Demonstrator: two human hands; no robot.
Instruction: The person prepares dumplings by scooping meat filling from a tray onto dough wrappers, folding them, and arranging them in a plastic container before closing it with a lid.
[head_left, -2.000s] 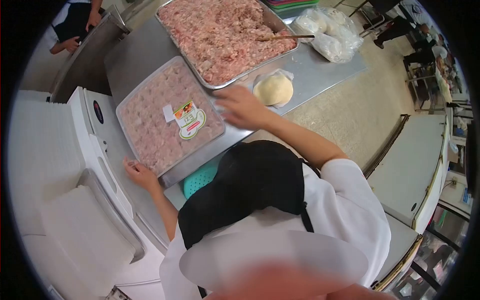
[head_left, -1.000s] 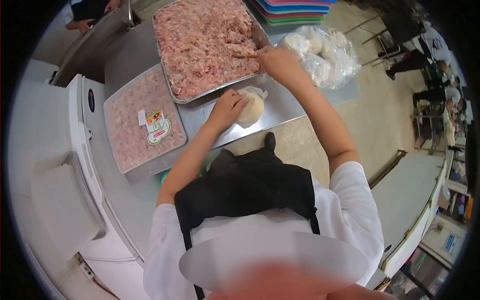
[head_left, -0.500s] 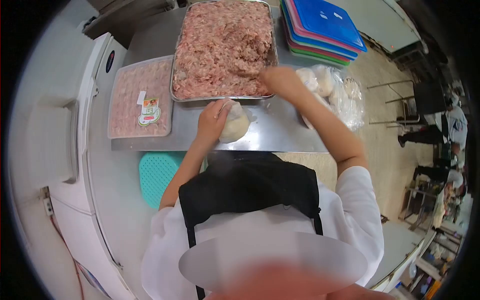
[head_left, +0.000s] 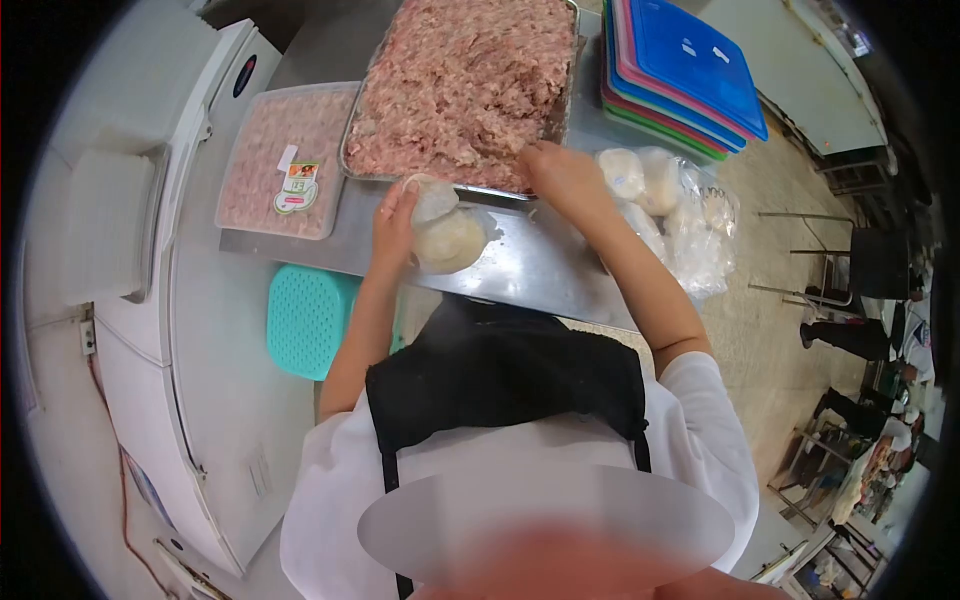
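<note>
My left hand (head_left: pixel 393 228) pinches a thin, pale round dough wrapper (head_left: pixel 436 204) near the front rim of the meat tray. Just below it, a stack of pale round wrappers (head_left: pixel 450 246) lies on the steel table. My right hand (head_left: pixel 560 178) is closed at the front right corner of the tray, fingers against the minced meat (head_left: pixel 455 90). Whatever it grips there is hidden. The mince fills a large metal tray (head_left: pixel 574 75) and dips lower toward the right side.
A lidded plastic box of meat portions (head_left: pixel 262 190) stands left. Coloured lids (head_left: pixel 690 60) are stacked at right, behind plastic bags of round pale dough (head_left: pixel 665 200). A turquoise perforated stool (head_left: pixel 312 320) sits below the table (head_left: pixel 540 270). People work far right.
The view has turned and shifted slightly. My left hand has lifted a wrapper off the stack and holds it nearer the tray. My right hand stays at the meat's front right corner.
</note>
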